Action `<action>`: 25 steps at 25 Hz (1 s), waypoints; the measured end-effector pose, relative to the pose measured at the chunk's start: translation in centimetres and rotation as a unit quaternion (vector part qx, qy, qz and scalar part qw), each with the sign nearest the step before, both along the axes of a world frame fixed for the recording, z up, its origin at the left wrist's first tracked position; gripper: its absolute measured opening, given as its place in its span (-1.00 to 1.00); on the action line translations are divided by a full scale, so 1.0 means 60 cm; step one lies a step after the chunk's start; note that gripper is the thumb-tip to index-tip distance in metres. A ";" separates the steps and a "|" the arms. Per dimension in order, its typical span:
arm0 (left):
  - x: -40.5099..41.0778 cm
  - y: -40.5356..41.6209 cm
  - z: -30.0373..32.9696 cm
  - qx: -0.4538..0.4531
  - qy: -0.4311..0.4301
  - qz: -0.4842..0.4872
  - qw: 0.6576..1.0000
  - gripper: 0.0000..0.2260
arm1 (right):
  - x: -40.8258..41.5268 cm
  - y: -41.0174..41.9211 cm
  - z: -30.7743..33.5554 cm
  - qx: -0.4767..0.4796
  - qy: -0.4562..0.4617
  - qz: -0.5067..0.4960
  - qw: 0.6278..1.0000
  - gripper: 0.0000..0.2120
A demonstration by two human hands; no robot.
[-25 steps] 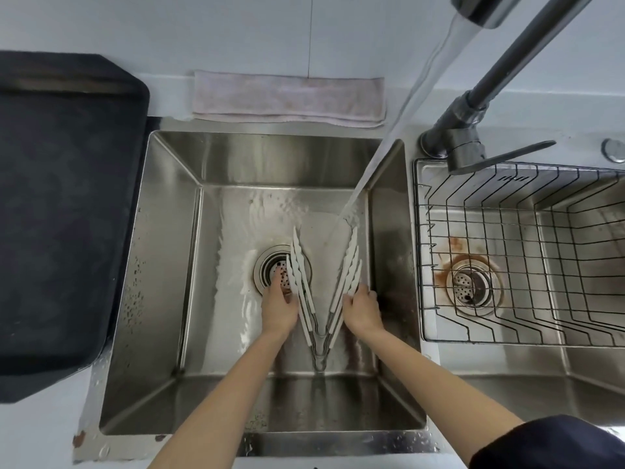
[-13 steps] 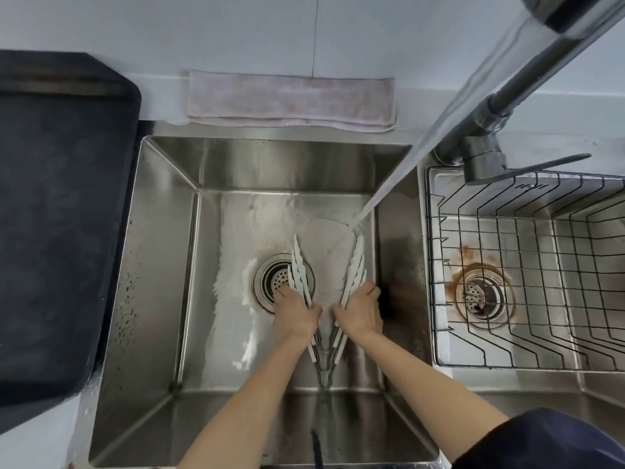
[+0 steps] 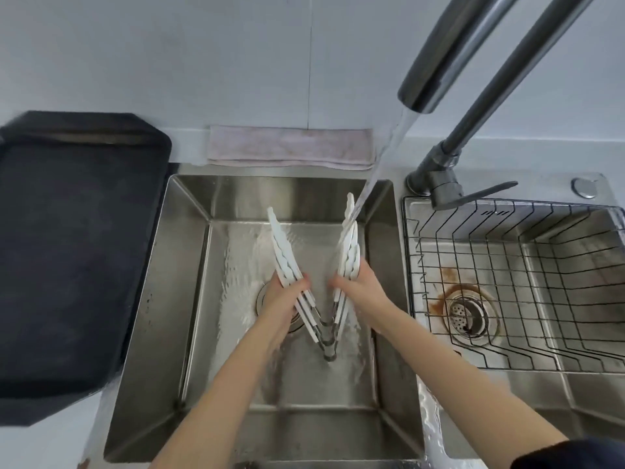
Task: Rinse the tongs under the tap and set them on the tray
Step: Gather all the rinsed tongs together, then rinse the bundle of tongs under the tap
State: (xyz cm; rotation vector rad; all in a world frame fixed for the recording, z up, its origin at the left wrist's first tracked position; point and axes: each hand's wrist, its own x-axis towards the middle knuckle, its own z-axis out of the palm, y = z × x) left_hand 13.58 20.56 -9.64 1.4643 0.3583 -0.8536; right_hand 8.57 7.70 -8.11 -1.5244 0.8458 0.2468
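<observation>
Change: since a second ago the tongs (image 3: 346,247) have come up off the sink floor, tips raised toward the stream, and the view has closed in on the basin.
Tray: the dark tray (image 3: 74,252) sits on the surface to the left of the sink (image 3: 159,316), holding nothing that I can see; it is close enough for a short carry once rinsing is done.
Cloth: a folded pale cloth (image 3: 291,148) lies along the back edge behind the basin.
Left hand: the left hand (image 3: 282,297) has its fingers closed around the left arm of the tongs, just below the white scalloped part.
Tongs: held in a wide V over the left basin, hinge nearest the person, tips pointing away (probably spread so water reaches the inner faces).
Right hand: the right hand (image 3: 363,287) grips the right arm in the same way, fingers wrapped round it.
Water: the stream (image 3: 382,160) from the tap (image 3: 436,59) strikes the right arm near its tip.
Rack: a wire rack (image 3: 527,286) fills the right basin, untouched.
Stage: rinsing, I judge; the left arm looks out of the stream.
</observation>
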 end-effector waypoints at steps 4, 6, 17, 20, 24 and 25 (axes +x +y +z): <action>0.018 0.013 0.055 -0.113 -0.005 -0.022 0.993 -0.87 | -0.003 -0.015 0.064 0.046 -0.092 0.035 0.994 -0.74; 0.022 0.021 0.072 -0.143 -0.013 -0.034 0.989 -0.87 | -0.008 -0.017 0.087 0.045 -0.112 0.061 0.991 -0.62; -0.020 0.066 0.104 -0.113 -0.044 -0.070 0.990 -0.84 | -0.007 -0.012 0.164 -0.015 -0.198 0.080 0.977 -0.67; -0.031 0.069 0.101 -0.094 -0.038 -0.075 0.992 -0.85 | 0.012 -0.014 0.177 -0.024 -0.249 0.064 0.966 -0.78; -0.031 0.067 0.104 -0.097 -0.040 -0.063 0.992 -0.86 | 0.019 -0.007 0.185 -0.045 -0.270 0.052 0.960 -0.91; -0.030 0.066 0.106 -0.098 -0.040 -0.061 0.992 -0.87 | 0.020 -0.006 0.186 -0.042 -0.273 0.041 0.960 -0.93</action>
